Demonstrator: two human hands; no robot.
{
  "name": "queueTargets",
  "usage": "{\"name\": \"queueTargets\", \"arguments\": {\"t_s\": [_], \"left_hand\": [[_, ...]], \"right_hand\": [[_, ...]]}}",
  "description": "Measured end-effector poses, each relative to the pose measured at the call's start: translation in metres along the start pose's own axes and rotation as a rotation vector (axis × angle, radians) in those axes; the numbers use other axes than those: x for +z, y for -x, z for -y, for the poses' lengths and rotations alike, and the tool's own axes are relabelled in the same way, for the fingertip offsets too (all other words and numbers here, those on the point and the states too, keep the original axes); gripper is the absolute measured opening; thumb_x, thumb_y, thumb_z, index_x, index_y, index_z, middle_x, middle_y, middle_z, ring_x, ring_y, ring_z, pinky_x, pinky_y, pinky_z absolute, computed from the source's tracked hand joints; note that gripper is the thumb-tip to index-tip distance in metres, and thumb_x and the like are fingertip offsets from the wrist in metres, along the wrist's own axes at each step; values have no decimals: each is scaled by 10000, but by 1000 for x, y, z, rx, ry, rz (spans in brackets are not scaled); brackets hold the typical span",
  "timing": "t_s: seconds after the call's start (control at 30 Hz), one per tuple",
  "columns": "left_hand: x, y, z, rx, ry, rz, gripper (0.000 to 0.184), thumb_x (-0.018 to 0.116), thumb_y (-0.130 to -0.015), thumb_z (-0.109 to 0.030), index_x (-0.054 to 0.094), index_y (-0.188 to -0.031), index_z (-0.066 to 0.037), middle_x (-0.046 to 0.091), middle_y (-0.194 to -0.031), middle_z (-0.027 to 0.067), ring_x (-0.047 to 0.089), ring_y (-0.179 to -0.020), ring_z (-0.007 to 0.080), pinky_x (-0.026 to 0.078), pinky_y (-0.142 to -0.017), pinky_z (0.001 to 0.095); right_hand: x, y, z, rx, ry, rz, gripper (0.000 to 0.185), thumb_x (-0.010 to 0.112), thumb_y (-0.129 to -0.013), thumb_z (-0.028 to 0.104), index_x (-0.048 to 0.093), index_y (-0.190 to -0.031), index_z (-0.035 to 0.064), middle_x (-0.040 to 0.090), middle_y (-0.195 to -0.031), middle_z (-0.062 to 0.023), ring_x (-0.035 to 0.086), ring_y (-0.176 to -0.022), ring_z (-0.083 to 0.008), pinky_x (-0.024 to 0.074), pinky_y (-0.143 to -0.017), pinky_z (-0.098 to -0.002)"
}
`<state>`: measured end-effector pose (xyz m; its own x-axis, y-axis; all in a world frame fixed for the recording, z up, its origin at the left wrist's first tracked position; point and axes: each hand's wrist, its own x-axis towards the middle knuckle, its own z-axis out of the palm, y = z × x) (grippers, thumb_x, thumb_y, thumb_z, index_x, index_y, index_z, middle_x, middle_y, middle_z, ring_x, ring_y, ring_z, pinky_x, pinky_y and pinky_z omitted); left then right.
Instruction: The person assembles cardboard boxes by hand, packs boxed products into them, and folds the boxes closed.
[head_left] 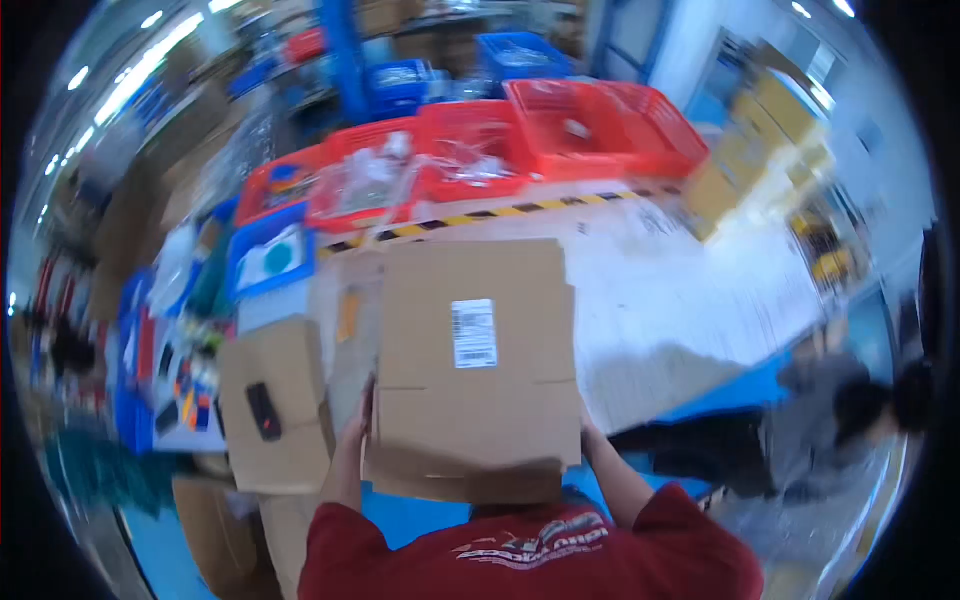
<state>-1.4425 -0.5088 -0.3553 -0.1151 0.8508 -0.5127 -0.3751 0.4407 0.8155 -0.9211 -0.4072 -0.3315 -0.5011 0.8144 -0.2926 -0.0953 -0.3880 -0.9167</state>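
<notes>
Left hand point(363, 410), right hand point(591, 434) against squarish cardboard box point(472, 400).

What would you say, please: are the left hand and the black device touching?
Apart. The head view shows bare cardboard between the left hand and the black device.

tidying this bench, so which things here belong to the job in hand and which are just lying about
Likely part of the job:
- cardboard box, between left hand and right hand
- white label on it

Seemingly just lying about:
- black object on cardboard
- red bins
- blue tray
- stacked boxes
</notes>
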Motion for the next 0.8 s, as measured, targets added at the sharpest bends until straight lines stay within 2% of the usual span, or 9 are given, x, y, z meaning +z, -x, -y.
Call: {"name": "queueTargets", "arguments": {"t_s": [0.07, 0.1, 0.2, 0.37, 0.43, 0.5, 0.57, 0.63, 0.8], "left_hand": [[56, 19, -19, 12, -102, 126, 761, 327, -1075, -603, 316, -1621, -73, 384, -1633, 128, 388, -1481, 268, 314, -1225, 411], [79, 19, -21, 81, -137, 151, 761, 331, -1071, -615, 350, -1607, -75, 437, -1601, 131, 447, -1445, 281, 368, -1198, 424], [149, 10, -5, -72, 92, 144, 756, 343, -1065, -628, 389, -1586, -82, 486, -1560, 132, 501, -1397, 297, 425, -1150, 441], [228, -9, 52, -9, 211, 65, 733, 374, -1058, -630, 441, -1559, -100, 536, -1514, 133, 543, -1352, 321, 468, -1116, 450], [272, -2, 51, -35, 137, 58, 731, 376, -1056, -632, 449, -1554, -101, 545, -1503, 133, 555, -1337, 320, 480, -1102, 448], [324, -2, 46, -67, 18, 39, 728, 381, -1052, -636, 465, -1543, -104, 564, -1483, 133, 579, -1307, 320, 506, -1073, 445], [362, -42, 61, -57, 3, 95, 732, 388, -1047, -644, 477, -1533, -104, 576, -1466, 134, 596, -1284, 317, 520, -1054, 442], [399, -60, 76, -42, -4, 181, 732, 394, -1041, -649, 494, -1518, -103, 600, -1432, 133, 623, -1247, 307, 546, -1014, 439], [542, -58, 85, -56, 38, 282, 700, 382, -1047, -627, 518, -1491, -102, 634, -1365, 120, 647, -1198, 292, 565, -975, 443]], "right_hand": [[-22, 21, 11, 260, -452, -171, 606, 388, -1116, 472, 447, -1539, 42, 566, -1468, -112, 586, -1286, -244, 492, -1087, -395], [-39, 27, 3, 222, -485, -230, 606, 388, -1116, 472, 447, -1539, 42, 566, -1468, -112, 586, -1286, -244, 492, -1087, -395], [-111, 31, -27, -3, -370, -195, 686, 318, -1112, 555, 460, -1533, 33, 576, -1459, -119, 582, -1288, -243, 461, -1101, -378], [-186, 145, 13, 114, -377, -429, 777, 318, -1072, 653, 523, -1491, 32, 623, -1391, -130, 605, -1222, -218, 491, -1017, -359], [-215, 212, 12, 281, -186, -793, 870, 414, -961, 791, 600, -1413, 72, 708, -1194, -113, 667, -1015, -239, 527, -802, -411], [-255, 285, -33, 359, -115, -926, 907, 360, -942, 834, 586, -1443, 113, 706, -1209, -135, 667, -949, -234, 513, -787, -384], [-328, 376, -165, 434, 180, -987, 911, 338, -943, 839, 561, -1469, 129, 704, -1225, -157, 688, -925, -288, 519, -796, -427], [-311, 460, -148, 647, -217, -1152, 921, 339, -944, 840, 518, -1504, 131, 699, -1243, -174, 703, -899, -346, 514, -783, -492], [-328, 589, -190, 487, -467, -1269, 900, 361, -952, 828, 475, -1526, 144, 670, -1290, -169, 687, -994, -381, 493, -812, -556]]}}
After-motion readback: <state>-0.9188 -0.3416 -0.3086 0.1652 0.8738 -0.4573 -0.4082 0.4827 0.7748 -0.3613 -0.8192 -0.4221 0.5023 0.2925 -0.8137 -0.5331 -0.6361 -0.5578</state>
